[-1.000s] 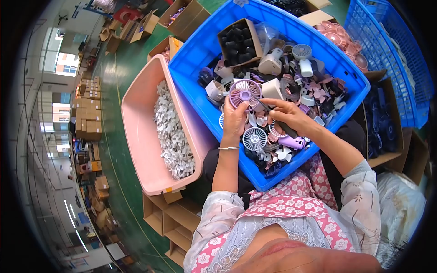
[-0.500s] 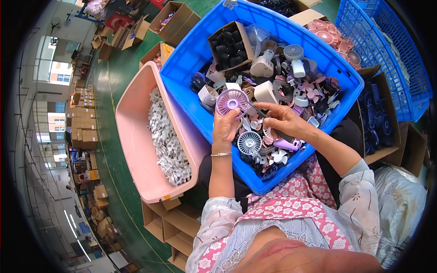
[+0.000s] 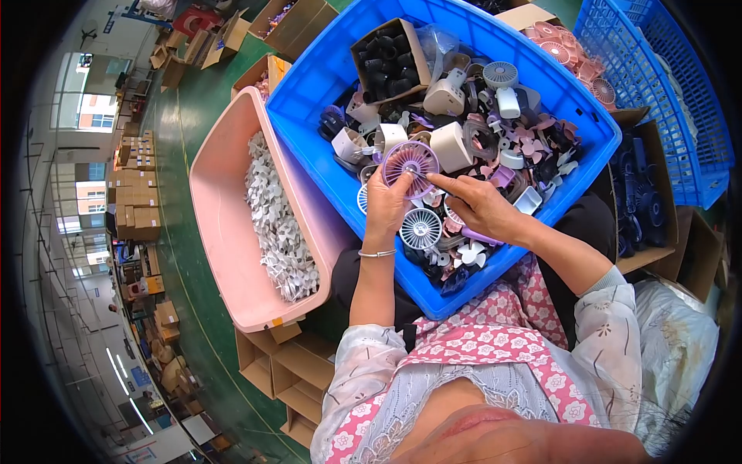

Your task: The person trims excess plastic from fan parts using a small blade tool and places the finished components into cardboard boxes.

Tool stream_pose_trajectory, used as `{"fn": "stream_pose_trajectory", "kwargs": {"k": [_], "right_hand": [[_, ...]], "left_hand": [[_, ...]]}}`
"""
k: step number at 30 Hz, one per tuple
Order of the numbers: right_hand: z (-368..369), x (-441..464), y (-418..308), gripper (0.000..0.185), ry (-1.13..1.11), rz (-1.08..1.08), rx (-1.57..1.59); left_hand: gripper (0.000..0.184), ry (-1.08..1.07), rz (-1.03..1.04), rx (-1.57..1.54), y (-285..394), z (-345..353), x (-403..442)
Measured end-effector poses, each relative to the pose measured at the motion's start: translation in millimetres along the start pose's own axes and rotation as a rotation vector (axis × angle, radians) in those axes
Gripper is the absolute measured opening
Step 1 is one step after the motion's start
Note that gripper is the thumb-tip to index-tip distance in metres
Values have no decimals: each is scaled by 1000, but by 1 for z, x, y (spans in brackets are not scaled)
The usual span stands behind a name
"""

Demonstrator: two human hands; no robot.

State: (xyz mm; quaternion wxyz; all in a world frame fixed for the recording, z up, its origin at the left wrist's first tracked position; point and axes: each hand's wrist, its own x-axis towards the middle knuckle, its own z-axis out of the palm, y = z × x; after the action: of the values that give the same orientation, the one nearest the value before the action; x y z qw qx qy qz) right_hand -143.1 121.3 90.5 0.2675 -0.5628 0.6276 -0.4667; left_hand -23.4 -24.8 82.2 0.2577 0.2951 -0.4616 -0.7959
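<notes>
My left hand (image 3: 386,203) is closed on a round purple fan grille (image 3: 410,158), its thumb lying over the lower part of the ring. The index finger of my right hand (image 3: 483,205) reaches to the right side of the grille. Its other fingers are curled under, and what they hold, if anything, is hidden. Below both hands, a blue bin (image 3: 325,174) carries mixed fan parts. Among them are a white round grille (image 3: 420,229) close under my left hand and a cream-coloured housing (image 3: 450,148) behind the purple grille.
A pink tub (image 3: 220,224) of small white fan blades stands to the left. Inside the blue bin sits a carton of black parts (image 3: 389,66). At the right are a blue basket (image 3: 641,85) and a carton of dark fans (image 3: 640,193). Pink grilles (image 3: 564,54) lie at the back.
The purple grille and my left hand have shifted slightly right and toward the bin's middle. A dark thin-shafted tool, earlier in my right hand, no longer shows; the index finger is now against the grille.
</notes>
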Motion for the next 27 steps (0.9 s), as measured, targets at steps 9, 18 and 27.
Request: {"fn": "stream_pose_trajectory", "kwargs": {"k": [9,18,27], "right_hand": [[0,-1,0,46,8,13,-26],[1,-2,0,44,0,23,-35],[5,-5,5,42,-32,87,-30]], "left_hand": [[30,-29,13,75,-1,3,-3],[29,-15,11,82,2,6,-5],[27,22,180,519,-19,0,-3]]}}
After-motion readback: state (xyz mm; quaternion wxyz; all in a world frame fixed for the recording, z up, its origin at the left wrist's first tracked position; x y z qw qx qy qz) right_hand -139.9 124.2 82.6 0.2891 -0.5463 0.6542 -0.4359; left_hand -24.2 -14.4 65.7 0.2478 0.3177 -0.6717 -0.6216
